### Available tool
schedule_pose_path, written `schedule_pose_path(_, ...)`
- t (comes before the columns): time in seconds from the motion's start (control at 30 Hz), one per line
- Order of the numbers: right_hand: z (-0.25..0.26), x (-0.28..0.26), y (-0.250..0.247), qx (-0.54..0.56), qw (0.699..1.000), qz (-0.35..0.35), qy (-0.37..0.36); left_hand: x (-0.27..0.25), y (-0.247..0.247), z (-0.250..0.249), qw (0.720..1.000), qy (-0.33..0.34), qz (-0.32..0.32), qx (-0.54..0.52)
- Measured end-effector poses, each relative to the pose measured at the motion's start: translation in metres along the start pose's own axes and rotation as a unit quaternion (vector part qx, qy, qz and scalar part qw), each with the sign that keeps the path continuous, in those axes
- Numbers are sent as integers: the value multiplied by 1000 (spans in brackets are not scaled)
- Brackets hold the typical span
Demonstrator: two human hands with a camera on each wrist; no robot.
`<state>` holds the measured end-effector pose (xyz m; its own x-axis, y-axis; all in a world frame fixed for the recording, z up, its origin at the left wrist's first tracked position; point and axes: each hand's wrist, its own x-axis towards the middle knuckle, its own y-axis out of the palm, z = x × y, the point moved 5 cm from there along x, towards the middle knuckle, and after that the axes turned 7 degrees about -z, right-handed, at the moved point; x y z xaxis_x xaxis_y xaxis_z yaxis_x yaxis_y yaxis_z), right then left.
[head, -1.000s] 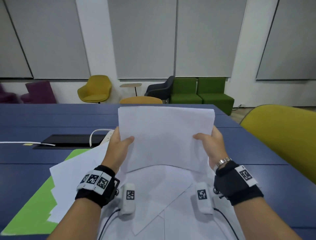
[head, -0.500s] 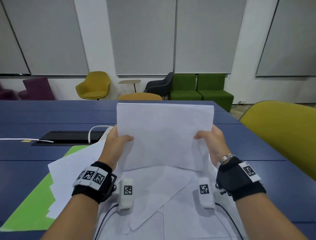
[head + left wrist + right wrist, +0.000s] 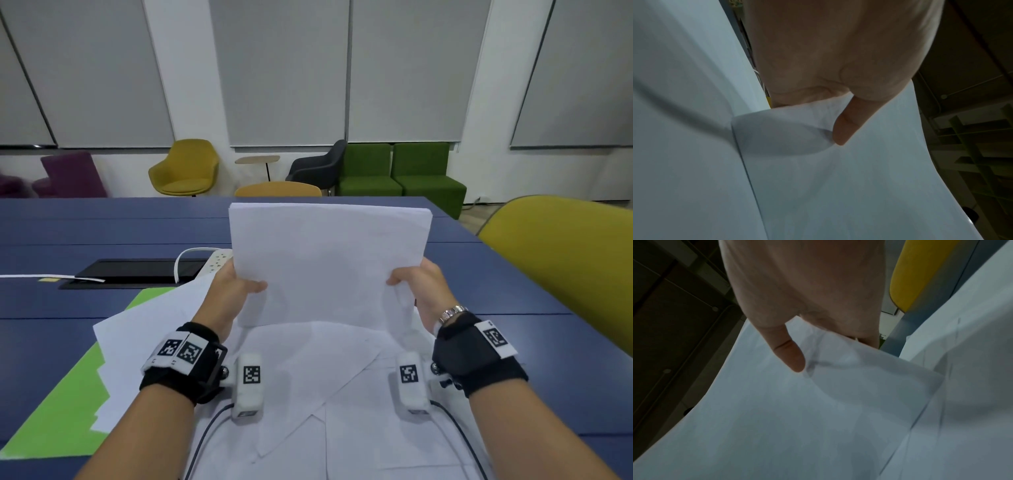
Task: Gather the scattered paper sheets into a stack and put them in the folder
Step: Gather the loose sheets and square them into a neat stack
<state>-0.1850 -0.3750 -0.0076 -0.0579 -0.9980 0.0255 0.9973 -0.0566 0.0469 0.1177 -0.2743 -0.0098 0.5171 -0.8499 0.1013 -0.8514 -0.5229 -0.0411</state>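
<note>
Paper stack (image 3: 327, 260): white, held upright above the blue counter (image 3: 496, 294), lower edge over loose sheets (image 3: 308, 370). Left hand (image 3: 229, 291) clamped its left edge, thumb in front; right hand (image 3: 419, 291) clamped the right edge likewise. Green folder (image 3: 68, 394): flat at counter left, partly under sheets.

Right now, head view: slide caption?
Both hands, left hand and right hand, hold a paper stack upright above loose sheets.

Office meeting room: long blue table (image 3: 102, 222), lounge chairs (image 3: 185, 168), window blinds (image 3: 284, 68)
</note>
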Motion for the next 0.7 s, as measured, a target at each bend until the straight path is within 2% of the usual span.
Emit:
schedule_pose_path(0.23, -2, -4, 2, 10, 1000, 6, 2, -2, -1, 0, 999, 5, 22, 32)
schedule_pose_path(0.37, 10, -3, 0, 16, 999, -8, -30, -7, -3, -14, 999, 16, 2, 32)
schedule_pose_path(0.43, 23, -2, -3, 23, 997, -34, -59, -8, -4, -27, 1000, 18, -11, 15)
schedule_pose_path(0.57, 46, -9, -7, -34, 984, -130, -114, -11, -12, -50, 996, -6, -68, -52)
schedule_pose_path(0.63, 53, -22, 2, 13, 987, -137, -88, -14, -16, -56, 989, -33, -95, -112)
schedule_pose_path(0.7, 52, -36, 23, 94, 992, -79, -8, -17, -16, -59, 978, -54, -114, -166)
